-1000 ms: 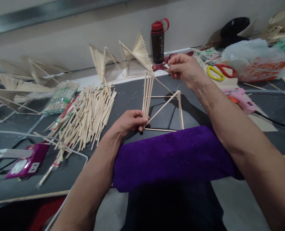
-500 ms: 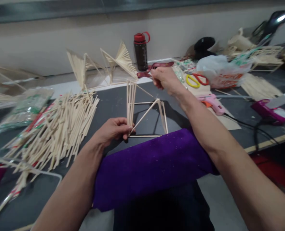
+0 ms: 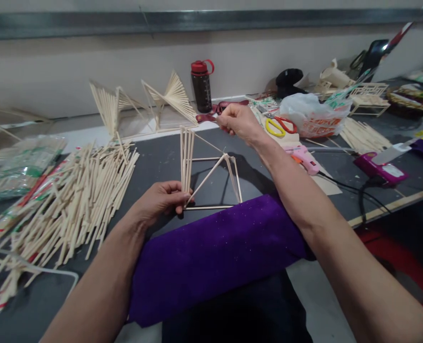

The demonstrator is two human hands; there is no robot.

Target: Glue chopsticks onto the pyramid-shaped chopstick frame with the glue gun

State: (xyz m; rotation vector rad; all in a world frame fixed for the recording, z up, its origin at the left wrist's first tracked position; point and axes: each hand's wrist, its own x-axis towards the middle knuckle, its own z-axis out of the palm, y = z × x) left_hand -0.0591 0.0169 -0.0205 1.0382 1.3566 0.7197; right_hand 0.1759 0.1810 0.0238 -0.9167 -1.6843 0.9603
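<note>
Item: open frame of thin, pale wooden sticks (image 3: 206, 180), standing on the dark-grey tabletop (image 3: 154, 162), just beyond the deep-purple cloth (image 3: 225, 252). Left hand (image 3: 166, 197): gripping the frame's near-left corner, at the foot of a narrow row of upright pale sticks (image 3: 187, 157). Right hand (image 3: 238, 121): raised toward the far side, fingertips drawn together — contents, if any, cannot be told. Handling, as judged: low, light left grip; corner steady, uprights unbent. Left: heap of loose pale sticks (image 3: 71, 209). Right: pink glue gun (image 3: 306, 162).
</note>
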